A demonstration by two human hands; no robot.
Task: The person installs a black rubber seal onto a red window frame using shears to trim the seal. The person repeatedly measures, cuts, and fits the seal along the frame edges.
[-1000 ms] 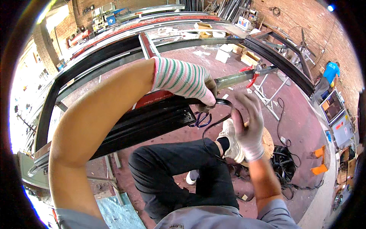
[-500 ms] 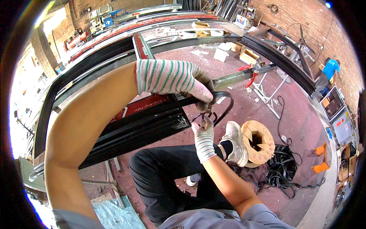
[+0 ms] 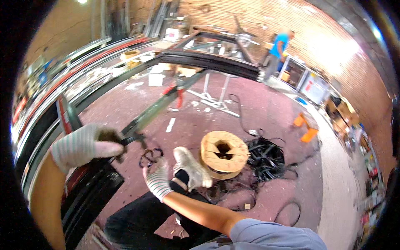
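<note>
My left hand point(image 3: 89, 146), in a striped knit glove with dark fingertips, is closed over the end of a black metal frame point(image 3: 89, 200). It pinches a black rubber strip point(image 3: 132, 138) whose short end pokes out past the fingers; blur hides the exact grip. Just right of it and lower, my right hand point(image 3: 157, 177), gloved the same way, is closed on dark-handled scissors point(image 3: 151, 157). The handle loops show above my fingers, and the blades point up toward the strip, smeared by motion.
A wooden spool point(image 3: 212, 156) stands beside my shoe, with a tangled heap of black strip point(image 3: 266, 156) to its right. Red-handled pliers or a clamp point(image 3: 179, 92) sit on the frame's crossbar. Farther off are an orange stand point(image 3: 306, 127) and a person in blue point(image 3: 278, 48).
The view has swung right, so frame and hands appear farther left. The long strip loop between my hands no longer shows; a short end juts from my left hand.
</note>
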